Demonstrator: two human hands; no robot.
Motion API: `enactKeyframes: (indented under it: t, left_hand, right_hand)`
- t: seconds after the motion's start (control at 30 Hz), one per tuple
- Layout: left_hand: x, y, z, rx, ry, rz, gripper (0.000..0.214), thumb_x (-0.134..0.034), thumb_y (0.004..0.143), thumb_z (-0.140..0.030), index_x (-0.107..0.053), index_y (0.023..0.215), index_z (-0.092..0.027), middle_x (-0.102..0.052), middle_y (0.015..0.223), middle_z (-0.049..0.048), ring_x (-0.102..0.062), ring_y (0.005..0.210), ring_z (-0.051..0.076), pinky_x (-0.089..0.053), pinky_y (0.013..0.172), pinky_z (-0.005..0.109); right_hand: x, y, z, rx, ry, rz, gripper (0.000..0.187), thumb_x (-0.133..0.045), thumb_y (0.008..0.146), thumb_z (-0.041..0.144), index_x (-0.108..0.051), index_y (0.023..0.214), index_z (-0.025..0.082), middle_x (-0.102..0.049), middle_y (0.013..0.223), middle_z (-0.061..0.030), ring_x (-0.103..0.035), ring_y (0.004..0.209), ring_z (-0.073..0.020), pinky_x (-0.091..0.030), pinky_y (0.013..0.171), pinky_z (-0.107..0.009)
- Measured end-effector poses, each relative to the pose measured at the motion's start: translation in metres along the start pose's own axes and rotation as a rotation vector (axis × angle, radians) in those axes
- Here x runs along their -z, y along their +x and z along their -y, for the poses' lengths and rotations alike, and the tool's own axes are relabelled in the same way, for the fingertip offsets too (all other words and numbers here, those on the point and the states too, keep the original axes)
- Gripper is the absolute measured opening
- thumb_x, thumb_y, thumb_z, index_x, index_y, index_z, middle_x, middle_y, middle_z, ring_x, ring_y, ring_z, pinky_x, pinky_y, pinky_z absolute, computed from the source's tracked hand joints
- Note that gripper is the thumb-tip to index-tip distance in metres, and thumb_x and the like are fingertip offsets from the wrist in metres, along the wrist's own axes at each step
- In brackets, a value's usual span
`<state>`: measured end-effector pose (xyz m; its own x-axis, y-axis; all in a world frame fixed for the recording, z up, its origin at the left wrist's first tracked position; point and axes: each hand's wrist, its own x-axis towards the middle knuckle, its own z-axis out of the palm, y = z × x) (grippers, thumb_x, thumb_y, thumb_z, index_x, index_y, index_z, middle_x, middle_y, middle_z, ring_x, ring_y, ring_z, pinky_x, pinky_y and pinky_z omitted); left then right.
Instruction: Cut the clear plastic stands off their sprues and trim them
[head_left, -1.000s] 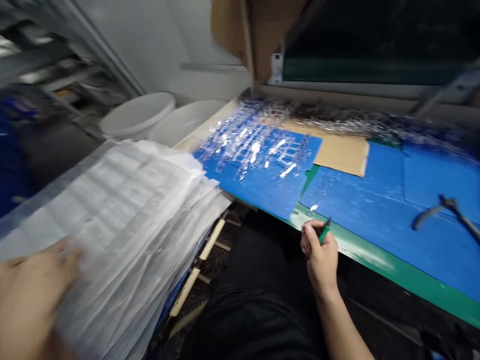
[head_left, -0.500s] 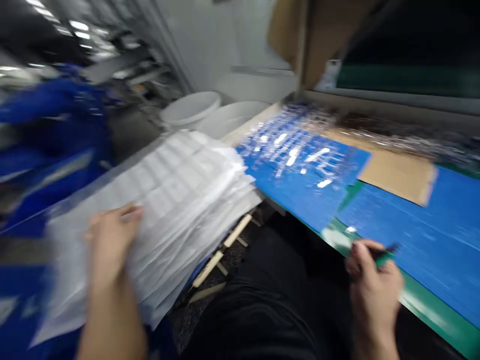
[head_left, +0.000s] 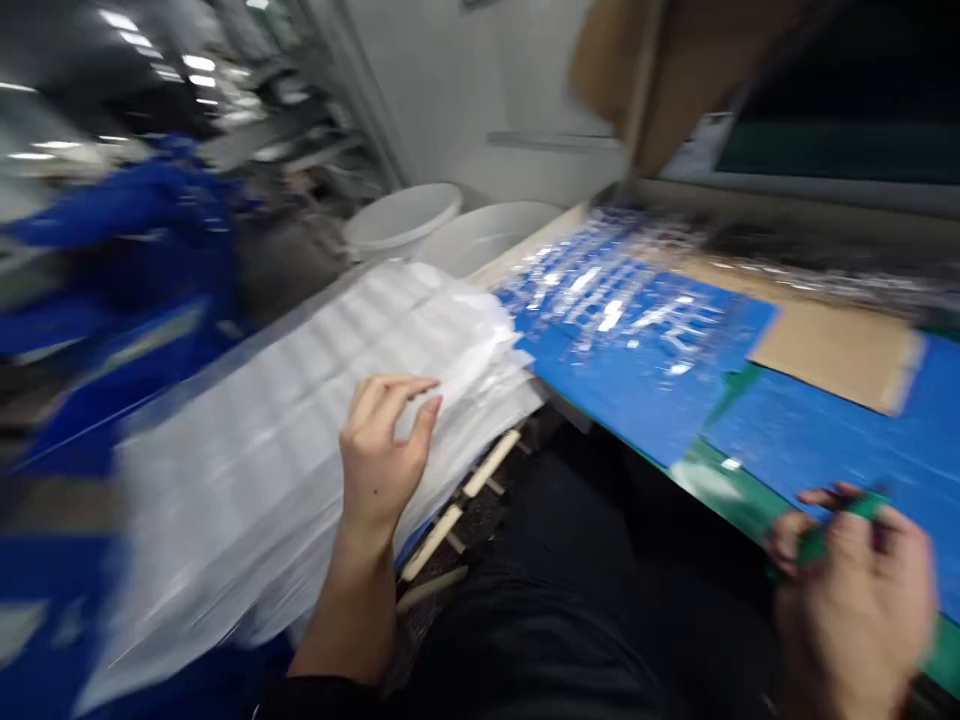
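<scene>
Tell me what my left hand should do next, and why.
Probably lift the top sheet of the translucent plastic stack with your left hand: its fingers are curled open at the stack's loose, ruffled edge, while your right hand is occupied gripping the green-handled tool.

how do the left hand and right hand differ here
The left hand is half open over the stack of white sheets, while the right hand is curled around a green-handled tool. The left hand sits nearer mid-frame and looks fairly sharp; the right hand is lower, by the frame's edge, and blurred. Both are bare.
</scene>
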<state>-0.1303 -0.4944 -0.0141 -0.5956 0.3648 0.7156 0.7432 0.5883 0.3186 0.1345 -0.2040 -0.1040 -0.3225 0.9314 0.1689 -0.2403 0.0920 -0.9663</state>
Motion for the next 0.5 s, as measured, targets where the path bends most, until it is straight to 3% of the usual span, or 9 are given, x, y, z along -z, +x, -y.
enactKeyframes:
  t: [0.07, 0.17, 0.23, 0.3, 0.4, 0.5]
  left_hand:
    - [-0.057, -0.004, -0.041, -0.120, -0.287, 0.201, 0.011, -0.068, 0.105, -0.029, -0.074, 0.112, -0.022, -0.074, 0.105, 0.0061, -0.071, 0.100, 0.022, -0.057, 0.094, 0.035]
    - [-0.143, -0.020, -0.132, -0.316, -0.495, 0.532, 0.023, -0.065, 0.108, -0.036, -0.069, 0.124, -0.021, -0.073, 0.118, 0.0100, -0.072, 0.112, 0.025, -0.057, 0.098, 0.036]
    - [-0.187, -0.026, -0.198, -0.430, -0.454, 0.698, 0.032, -0.060, 0.111, -0.040, -0.065, 0.131, -0.016, -0.071, 0.126, 0.0153, -0.070, 0.119, 0.029, -0.057, 0.098, 0.038]
    - [-0.222, -0.023, -0.252, -0.346, -0.306, 0.796, 0.039, -0.059, 0.111, -0.040, -0.062, 0.132, -0.007, -0.068, 0.132, 0.0232, -0.068, 0.125, 0.035, -0.057, 0.100, 0.042]
    - [-0.264, 0.000, -0.295, -0.158, -0.208, 0.908, 0.042, -0.062, 0.109, -0.031, -0.059, 0.134, 0.003, -0.066, 0.135, 0.0333, -0.067, 0.132, 0.043, -0.051, 0.112, 0.052]
    - [-0.289, 0.024, -0.298, -0.142, -0.257, 0.984, 0.029, -0.055, 0.110, -0.020, -0.061, 0.126, 0.003, -0.071, 0.126, 0.0347, -0.072, 0.126, 0.042, -0.048, 0.115, 0.056]
  right_hand:
    - [0.008, -0.011, 0.006, -0.030, -0.003, -0.129, 0.025, -0.074, 0.104, 0.042, -0.064, 0.117, 0.024, -0.064, 0.107, -0.0027, -0.056, 0.060, -0.0080, -0.041, 0.050, -0.024]
    - [0.020, -0.034, 0.009, -0.052, -0.038, -0.205, 0.023, -0.068, 0.108, 0.045, -0.066, 0.118, 0.024, -0.063, 0.102, -0.0007, -0.051, 0.057, -0.0062, -0.039, 0.048, -0.022]
    - [0.028, -0.052, 0.011, -0.064, -0.078, -0.246, 0.023, -0.067, 0.109, 0.045, -0.067, 0.119, 0.025, -0.063, 0.104, -0.0010, -0.051, 0.058, -0.0057, -0.039, 0.048, -0.021]
    - [0.035, -0.071, 0.012, -0.065, -0.117, -0.303, 0.023, -0.066, 0.109, 0.044, -0.067, 0.122, 0.026, -0.063, 0.106, -0.0015, -0.051, 0.059, -0.0057, -0.039, 0.048, -0.021]
    - [0.041, -0.092, 0.015, -0.055, -0.187, -0.377, 0.023, -0.063, 0.111, 0.043, -0.065, 0.127, 0.028, -0.063, 0.108, -0.0018, -0.051, 0.060, -0.0062, -0.041, 0.049, -0.021]
    - [0.043, -0.098, 0.016, -0.056, -0.238, -0.392, 0.022, -0.061, 0.112, 0.042, -0.065, 0.129, 0.028, -0.062, 0.109, -0.0021, -0.051, 0.061, -0.0064, -0.042, 0.050, -0.021]
